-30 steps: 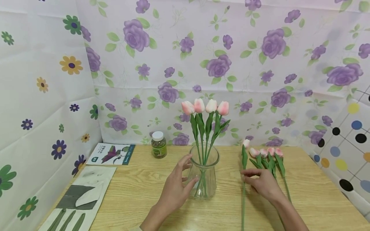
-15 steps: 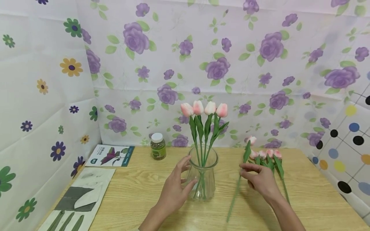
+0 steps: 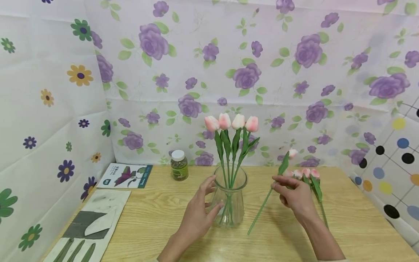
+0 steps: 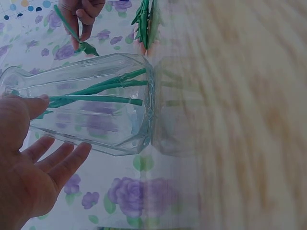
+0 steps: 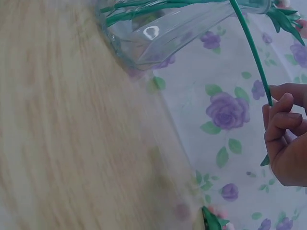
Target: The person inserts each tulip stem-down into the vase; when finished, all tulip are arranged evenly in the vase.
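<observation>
A clear glass vase (image 3: 241,207) stands on the table with several pink-and-white artificial tulips (image 3: 231,123) upright in it. My left hand (image 3: 200,209) rests against the vase's left side, thumb toward the front, fingers relaxed and spread; the left wrist view shows its fingertips right at the glass. To the right of the vase, my right hand (image 3: 294,196) pinches the stem of a single tulip (image 3: 284,163) just below its leaf. That tulip slants, bloom up to the right and stem end (image 5: 254,48) down toward the vase.
Several more tulips (image 3: 315,183) lie on the table behind the right hand. A white-lidded jar (image 3: 179,171) stands at the back, left of the vase. Farther left lie a printed booklet (image 3: 126,175) and a pale printed sheet (image 3: 98,214). Flowered cloth (image 3: 203,54) hangs behind.
My right hand has raised the single tulip and tilted it, so its stem end has swung left toward the vase and its bloom right. My left hand has stayed at the vase.
</observation>
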`<state>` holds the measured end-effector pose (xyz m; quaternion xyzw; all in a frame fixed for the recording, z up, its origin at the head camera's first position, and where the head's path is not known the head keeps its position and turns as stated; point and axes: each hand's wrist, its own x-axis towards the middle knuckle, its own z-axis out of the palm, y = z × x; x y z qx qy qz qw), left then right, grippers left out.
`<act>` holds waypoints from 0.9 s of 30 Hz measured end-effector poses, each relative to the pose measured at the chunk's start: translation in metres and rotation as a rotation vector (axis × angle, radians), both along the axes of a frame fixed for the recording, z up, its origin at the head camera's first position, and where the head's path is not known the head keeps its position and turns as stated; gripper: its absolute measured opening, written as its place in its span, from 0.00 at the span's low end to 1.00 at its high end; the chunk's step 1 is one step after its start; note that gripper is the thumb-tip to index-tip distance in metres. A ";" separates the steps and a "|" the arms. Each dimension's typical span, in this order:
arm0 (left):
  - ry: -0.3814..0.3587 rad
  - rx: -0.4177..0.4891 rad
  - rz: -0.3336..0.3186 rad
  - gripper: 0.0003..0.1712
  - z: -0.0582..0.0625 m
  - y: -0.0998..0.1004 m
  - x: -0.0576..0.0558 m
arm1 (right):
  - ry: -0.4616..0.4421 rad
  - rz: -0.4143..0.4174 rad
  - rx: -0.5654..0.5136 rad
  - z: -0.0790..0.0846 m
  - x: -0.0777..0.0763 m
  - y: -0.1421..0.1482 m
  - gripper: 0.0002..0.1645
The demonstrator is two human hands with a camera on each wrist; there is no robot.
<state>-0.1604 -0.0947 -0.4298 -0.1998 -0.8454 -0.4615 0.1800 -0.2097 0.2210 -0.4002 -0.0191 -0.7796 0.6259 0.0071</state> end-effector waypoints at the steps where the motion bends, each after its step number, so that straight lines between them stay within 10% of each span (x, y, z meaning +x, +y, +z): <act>1: -0.002 0.001 -0.001 0.51 0.000 0.000 0.000 | 0.004 -0.004 -0.005 0.002 0.001 0.000 0.29; 27: -0.004 -0.001 0.002 0.52 0.000 0.000 0.000 | 0.121 -0.128 -0.245 0.057 0.002 -0.024 0.16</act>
